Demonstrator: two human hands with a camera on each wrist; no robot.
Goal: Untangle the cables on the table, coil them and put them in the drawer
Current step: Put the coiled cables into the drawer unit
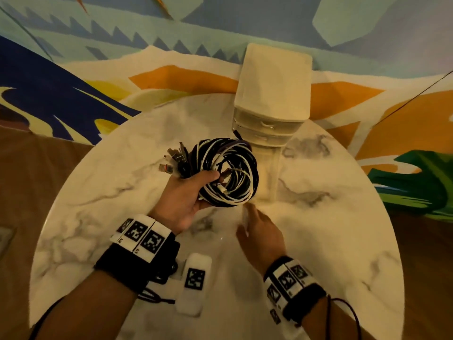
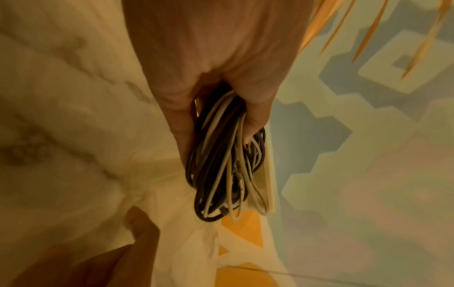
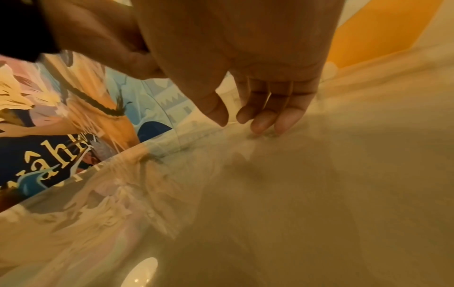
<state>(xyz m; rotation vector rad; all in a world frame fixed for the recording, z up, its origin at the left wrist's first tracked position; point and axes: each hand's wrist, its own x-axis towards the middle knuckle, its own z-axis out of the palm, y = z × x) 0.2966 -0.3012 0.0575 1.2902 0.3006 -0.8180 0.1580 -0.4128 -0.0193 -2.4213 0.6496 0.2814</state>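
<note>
My left hand (image 1: 186,195) is raised above the table and grips a coiled bundle of black and white cables (image 1: 230,173), thumb across the loops. Several plug ends (image 1: 171,160) stick out at its upper left. In the left wrist view the cable bundle (image 2: 221,174) hangs from the curled fingers (image 2: 255,108). A white drawer unit (image 1: 272,94) stands at the far side of the table. Its clear lowest drawer (image 1: 268,168) is pulled out toward me, partly under the coil. My right hand (image 1: 259,231) is at the drawer's front end, its relaxed fingers (image 3: 260,116) touching the clear plastic and holding nothing.
The round marble table (image 1: 343,241) ends close on all sides. A white block with a black marker (image 1: 195,283) lies near my left wrist. Colourful patterned flooring surrounds the table.
</note>
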